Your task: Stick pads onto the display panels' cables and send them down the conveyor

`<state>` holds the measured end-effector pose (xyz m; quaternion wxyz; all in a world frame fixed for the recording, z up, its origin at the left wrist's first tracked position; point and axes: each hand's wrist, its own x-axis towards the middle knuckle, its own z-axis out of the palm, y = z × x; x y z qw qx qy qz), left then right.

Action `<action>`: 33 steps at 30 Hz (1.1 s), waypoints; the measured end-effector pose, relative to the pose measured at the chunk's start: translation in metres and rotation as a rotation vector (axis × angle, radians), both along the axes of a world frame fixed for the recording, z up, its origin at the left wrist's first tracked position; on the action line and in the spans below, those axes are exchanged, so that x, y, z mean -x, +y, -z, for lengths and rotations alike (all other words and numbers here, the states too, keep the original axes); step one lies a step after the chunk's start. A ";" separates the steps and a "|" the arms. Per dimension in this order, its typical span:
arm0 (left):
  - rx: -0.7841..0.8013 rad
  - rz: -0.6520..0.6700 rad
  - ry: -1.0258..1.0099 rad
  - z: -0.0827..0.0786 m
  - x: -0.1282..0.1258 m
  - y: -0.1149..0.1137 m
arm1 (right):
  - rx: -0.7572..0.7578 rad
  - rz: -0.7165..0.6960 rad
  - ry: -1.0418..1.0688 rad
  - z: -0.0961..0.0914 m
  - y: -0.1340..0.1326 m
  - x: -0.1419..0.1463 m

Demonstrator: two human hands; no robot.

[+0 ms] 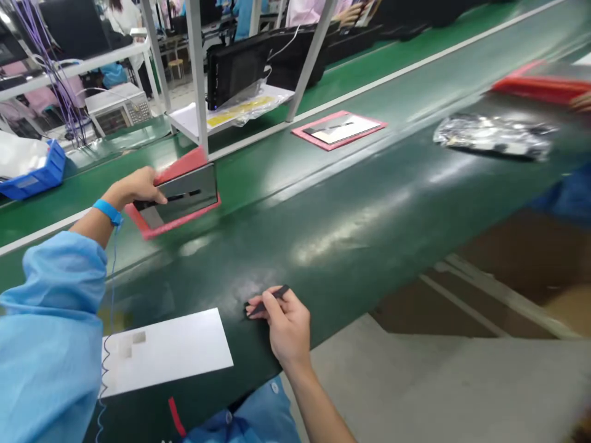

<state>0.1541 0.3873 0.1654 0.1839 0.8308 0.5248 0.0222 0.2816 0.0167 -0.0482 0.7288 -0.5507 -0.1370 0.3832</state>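
Note:
My left hand [136,187] grips the near left edge of a red tray [178,212] that carries a dark flat panel [184,194]; the tray is tilted above the green conveyor belt [351,209]. A blue wrist strap [107,211] with a coiled cord sits on that wrist. My right hand [284,323] rests on the belt near its front edge, fingers pinched round a small black stick-like tool [272,296]. A white sheet [166,351] lies on the belt between my arms.
A second red tray with a panel [339,129] lies farther along the belt. A silvery bag [496,136] and another red tray [538,86] lie at the right. A white rack post [197,74] stands behind my tray. A blue bin [34,175] sits at the left.

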 end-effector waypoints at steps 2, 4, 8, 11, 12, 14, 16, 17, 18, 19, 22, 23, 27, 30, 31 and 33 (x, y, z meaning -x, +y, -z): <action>-0.040 0.043 -0.004 -0.028 -0.002 -0.034 | -0.025 0.006 0.018 -0.001 0.000 0.001; -0.035 0.081 -0.108 -0.047 0.002 -0.077 | -0.055 0.025 0.049 -0.003 0.000 0.000; 0.201 0.044 -0.729 -0.033 0.023 -0.176 | -0.112 0.097 0.130 -0.004 -0.003 -0.008; 0.457 -0.209 -1.024 0.023 0.039 -0.243 | -0.117 0.146 0.179 0.000 -0.007 -0.018; 0.491 -0.327 -1.042 0.045 0.043 -0.261 | -0.109 0.158 0.189 0.001 -0.009 -0.021; 0.491 -0.483 -1.002 0.090 0.048 -0.292 | -0.083 0.179 0.195 0.004 -0.011 -0.025; 0.460 -0.579 -0.923 0.125 0.051 -0.315 | -0.047 0.205 0.185 0.006 -0.012 -0.027; 0.442 -0.618 -0.875 0.138 0.052 -0.323 | -0.028 0.217 0.174 0.005 -0.012 -0.027; 0.422 -0.651 -0.820 0.148 0.053 -0.330 | -0.011 0.226 0.161 0.004 -0.012 -0.027; 0.403 -0.678 -0.760 0.154 0.055 -0.336 | 0.005 0.231 0.143 0.001 -0.011 -0.026; 0.355 -0.686 -0.573 0.156 0.066 -0.351 | 0.034 0.225 0.060 -0.017 -0.011 -0.017; 0.340 -0.656 -0.517 0.153 0.073 -0.355 | 0.039 0.214 0.028 -0.025 -0.011 -0.012; 0.212 -0.460 -0.333 0.135 0.116 -0.356 | -0.064 0.047 -0.105 -0.058 -0.003 0.023; 0.075 -0.320 -0.239 0.135 0.162 -0.343 | -0.179 -0.140 -0.161 -0.071 0.014 0.061; 0.042 -0.284 -0.211 0.139 0.176 -0.339 | -0.184 -0.206 -0.163 -0.071 0.022 0.074; -0.005 -0.243 -0.156 0.151 0.197 -0.335 | -0.162 -0.350 -0.162 -0.069 0.039 0.099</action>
